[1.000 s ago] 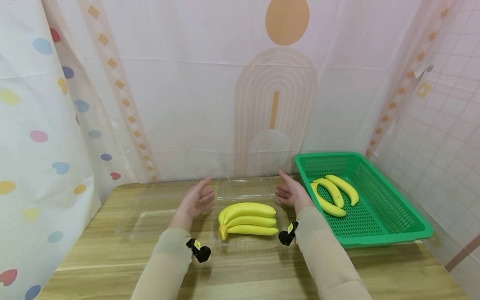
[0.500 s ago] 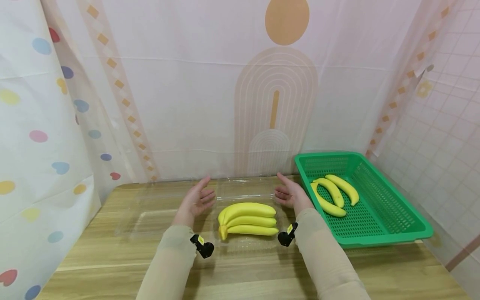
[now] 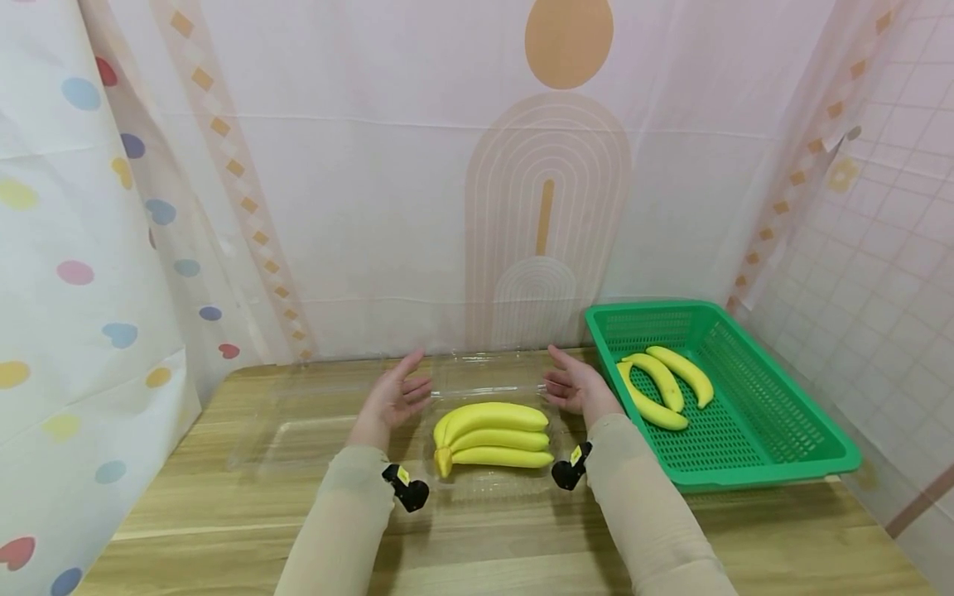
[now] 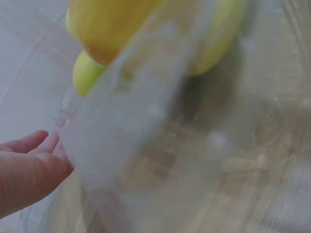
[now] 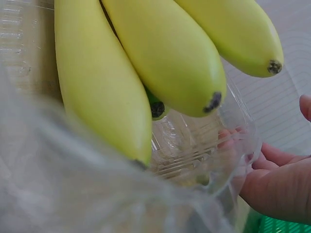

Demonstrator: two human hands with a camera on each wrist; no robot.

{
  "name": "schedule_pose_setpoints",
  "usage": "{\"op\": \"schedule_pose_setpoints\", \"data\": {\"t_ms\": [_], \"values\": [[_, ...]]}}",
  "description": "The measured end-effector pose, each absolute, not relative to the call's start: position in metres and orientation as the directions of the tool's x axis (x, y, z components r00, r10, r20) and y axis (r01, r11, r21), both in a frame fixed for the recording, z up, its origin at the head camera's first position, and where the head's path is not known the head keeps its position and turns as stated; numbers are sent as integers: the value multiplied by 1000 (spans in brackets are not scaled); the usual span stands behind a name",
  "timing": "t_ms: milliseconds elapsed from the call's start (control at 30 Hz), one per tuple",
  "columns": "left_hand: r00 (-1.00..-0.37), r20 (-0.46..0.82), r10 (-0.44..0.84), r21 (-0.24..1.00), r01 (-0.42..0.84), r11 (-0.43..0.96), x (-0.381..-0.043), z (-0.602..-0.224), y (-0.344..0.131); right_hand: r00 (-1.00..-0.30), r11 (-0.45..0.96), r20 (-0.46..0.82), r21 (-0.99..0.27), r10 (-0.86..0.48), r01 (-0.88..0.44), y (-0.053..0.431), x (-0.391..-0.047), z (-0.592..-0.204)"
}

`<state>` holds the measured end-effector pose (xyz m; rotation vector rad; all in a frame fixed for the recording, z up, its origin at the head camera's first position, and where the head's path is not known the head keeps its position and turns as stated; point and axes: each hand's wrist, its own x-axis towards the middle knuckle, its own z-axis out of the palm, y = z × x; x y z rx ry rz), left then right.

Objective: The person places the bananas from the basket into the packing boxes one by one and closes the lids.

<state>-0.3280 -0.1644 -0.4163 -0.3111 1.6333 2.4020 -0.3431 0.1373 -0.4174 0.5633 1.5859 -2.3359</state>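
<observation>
Left hand [image 3: 393, 397] and right hand [image 3: 579, 389], fingers relaxed, flank a clear box [image 5: 184, 160] of bananas [image 3: 498, 439]; contact unclear; likely flimsy, best held by its sides.

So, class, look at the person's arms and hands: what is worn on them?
The left sleeve and right sleeve are long, plain and beige, lightly creased, and reach the wrists. Near each cuff sits a small black gadget: the left gadget and right gadget each bear a yellow patch. The left hand and right hand are bare, with no gloves visible.
</observation>
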Motion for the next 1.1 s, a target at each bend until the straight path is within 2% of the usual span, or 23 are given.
{"op": "schedule_pose_setpoints", "data": {"t_ms": [333, 733, 1100], "values": [[-956, -288, 46, 884, -284, -371, -330, -413, -164, -902, -352, -432, -844, 1, 404, 136, -342, -414], [-971, -239, -18, 932, -225, -285, -334, -413, -160, -929, -332, -367, -884, 53, 330, 134, -347, -415], [-975, -221, -16, 934, -207, -290, -333, -413, -162, -936, -265, -347, -909, 56, 321, 133, -347, -411]]}}
